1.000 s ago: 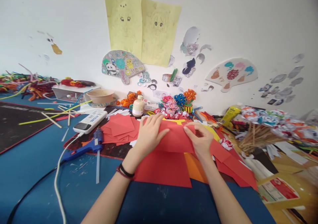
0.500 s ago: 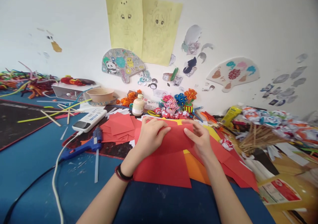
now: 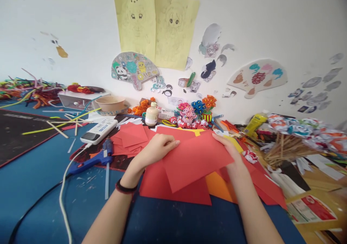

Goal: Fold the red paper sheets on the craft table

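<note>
A sheet of red paper [image 3: 196,159] is held up between both my hands, tilted above the table. My left hand [image 3: 158,148] pinches its left upper corner, thumb on top. My right hand [image 3: 230,150] grips the right side, its fingers mostly hidden behind the sheet. Beneath lies a larger red sheet [image 3: 176,193], with orange paper [image 3: 221,188] showing to its right. Stacked red squares [image 3: 132,137] lie just left of my left hand. More red sheets [image 3: 264,182] spread out past my right forearm.
A blue glue gun [image 3: 92,161] and a white power strip [image 3: 99,131] with cables lie at left. Along the wall stand a glue bottle [image 3: 151,114], a bowl [image 3: 110,105] and pipe-cleaner flowers [image 3: 199,108]. Wrapped lollipops on sticks [image 3: 282,150] crowd the right.
The red sheet was bent over between my hands; it is now flatter, with its lower edge swung down toward me. My right hand has moved to the right side of the sheet.
</note>
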